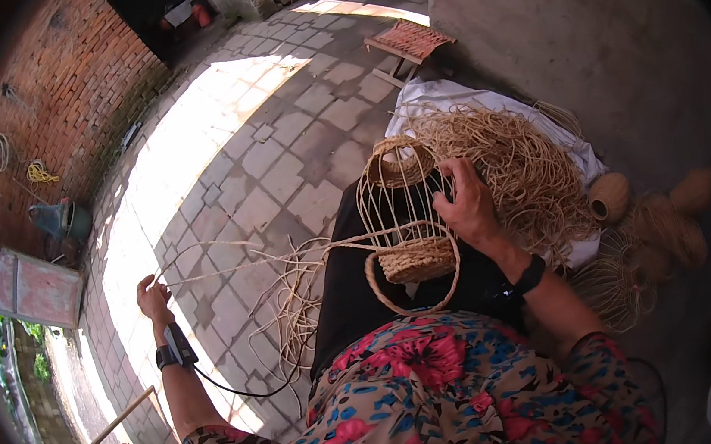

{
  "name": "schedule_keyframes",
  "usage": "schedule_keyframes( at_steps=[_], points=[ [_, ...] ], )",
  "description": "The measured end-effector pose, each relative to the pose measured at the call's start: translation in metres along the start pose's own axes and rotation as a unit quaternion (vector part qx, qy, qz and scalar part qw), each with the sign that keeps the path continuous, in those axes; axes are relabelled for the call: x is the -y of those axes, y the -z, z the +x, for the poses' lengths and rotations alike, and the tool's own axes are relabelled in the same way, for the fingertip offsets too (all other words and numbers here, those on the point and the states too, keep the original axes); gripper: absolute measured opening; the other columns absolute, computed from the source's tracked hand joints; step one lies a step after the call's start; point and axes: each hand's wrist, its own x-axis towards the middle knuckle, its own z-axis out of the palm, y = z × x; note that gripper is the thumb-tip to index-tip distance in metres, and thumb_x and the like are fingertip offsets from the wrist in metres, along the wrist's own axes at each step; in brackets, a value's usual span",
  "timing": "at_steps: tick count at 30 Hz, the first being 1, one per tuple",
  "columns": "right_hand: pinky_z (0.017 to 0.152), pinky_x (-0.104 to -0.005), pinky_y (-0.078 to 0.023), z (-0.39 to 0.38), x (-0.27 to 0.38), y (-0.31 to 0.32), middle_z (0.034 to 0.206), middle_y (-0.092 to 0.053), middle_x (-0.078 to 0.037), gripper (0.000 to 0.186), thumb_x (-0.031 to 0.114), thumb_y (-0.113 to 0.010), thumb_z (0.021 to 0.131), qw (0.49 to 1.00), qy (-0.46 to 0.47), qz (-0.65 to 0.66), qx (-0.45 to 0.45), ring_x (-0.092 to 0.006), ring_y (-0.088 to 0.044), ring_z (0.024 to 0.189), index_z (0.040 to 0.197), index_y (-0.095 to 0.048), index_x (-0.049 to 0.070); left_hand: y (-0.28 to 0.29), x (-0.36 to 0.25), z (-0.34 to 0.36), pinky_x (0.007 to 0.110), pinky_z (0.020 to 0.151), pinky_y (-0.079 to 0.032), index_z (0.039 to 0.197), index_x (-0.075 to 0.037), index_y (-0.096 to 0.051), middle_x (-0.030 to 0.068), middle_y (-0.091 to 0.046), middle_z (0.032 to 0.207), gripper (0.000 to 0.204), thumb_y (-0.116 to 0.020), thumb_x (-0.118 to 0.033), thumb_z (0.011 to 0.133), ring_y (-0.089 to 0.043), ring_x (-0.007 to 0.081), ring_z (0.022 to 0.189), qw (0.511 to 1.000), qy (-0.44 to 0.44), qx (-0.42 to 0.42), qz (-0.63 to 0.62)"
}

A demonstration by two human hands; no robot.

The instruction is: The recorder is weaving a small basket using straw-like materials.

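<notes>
Basket [415, 255] on lap [340, 280], just L of R hand [469, 210].

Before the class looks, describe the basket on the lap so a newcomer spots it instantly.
From the floral shirt, go up to the black-clad lap. There sits an open-ribbed basket by the right hand. Unlike the baskets at far right, it shows a thick cord loop.

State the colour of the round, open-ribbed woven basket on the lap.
The basket is straw tan, showing best in the head view.
</notes>
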Motion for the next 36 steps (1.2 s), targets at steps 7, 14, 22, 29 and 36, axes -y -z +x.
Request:
schedule_keyframes(
  at_steps=[7, 14, 22, 29, 36],
  points=[
    [0.077, -0.0451, -0.048, -0.003, 0.0, -0.003, 0.099, -0.052, -0.018, 0.042, 0.004, -0.063, 0.073, 0.999, -0.033, -0.004, 0.018, -0.0395, -0.057, 0.091, 0.112, -0.048, 0.005, -0.133, -0.055, -0.108, 0.04, 0.075, -0.05, 0.103, -0.01, -0.069, 0.0132, -0.066, 0.095, 0.029, -0.07, -0.024, 0.078, -0.064, 0.0292, 0.084, 0.873, -0.328, 0.128, 0.338],
    [0.077, -0.044, -0.049, -0.005, 0.002, -0.002, 0.1, -0.053, -0.016, 0.042, 0.004, -0.063, 0.074, 1.0, -0.021, -0.013, 0.017, -0.036, -0.059, 0.092, 0.113, -0.048, 0.006, -0.243, -0.147, -0.291, 0.039, 0.065, -0.048, 0.092, 0.001, -0.066, 0.0162, -0.067, 0.08, 0.03, -0.065, -0.029, 0.088, -0.066, 0.0287, 0.072, 0.782, -0.31, 0.526, 0.126],
    [0.074, -0.0404, -0.049, -0.002, 0.009, 0.003, 0.095, -0.055, -0.014, 0.042, 0.004, -0.064, 0.074, 0.997, -0.066, 0.038, 0.013, -0.0318, -0.059, 0.086, 0.112, -0.048, 0.006, -0.143, -0.051, -0.173, 0.047, 0.062, -0.045, 0.083, -0.003, -0.058, 0.0207, -0.062, 0.075, 0.023, -0.058, -0.025, 0.091, -0.061, 0.0413, 0.072, 0.836, -0.294, 0.264, 0.381],
    [0.071, -0.0395, -0.049, -0.003, 0.006, -0.004, 0.092, -0.053, -0.012, 0.045, 0.002, -0.065, 0.07, 0.998, -0.051, 0.039, 0.006, -0.0311, -0.059, 0.083, 0.112, -0.048, 0.007, -0.003, 0.047, -0.118, 0.049, 0.061, -0.044, 0.082, -0.002, -0.055, 0.0219, -0.06, 0.069, 0.024, -0.058, -0.025, 0.09, -0.061, 0.0416, 0.068, 0.864, -0.2, 0.088, 0.454],
    [0.074, -0.0413, -0.049, -0.009, 0.009, -0.001, 0.094, -0.053, -0.013, 0.048, 0.001, -0.064, 0.069, 0.998, -0.045, 0.032, 0.026, -0.0326, -0.059, 0.086, 0.114, -0.047, 0.007, -0.009, 0.032, -0.099, 0.047, 0.065, -0.048, 0.087, -0.004, -0.06, 0.0218, -0.065, 0.074, 0.023, -0.061, -0.027, 0.088, -0.064, 0.0396, 0.071, 0.856, -0.195, 0.07, 0.475]
  ],
)
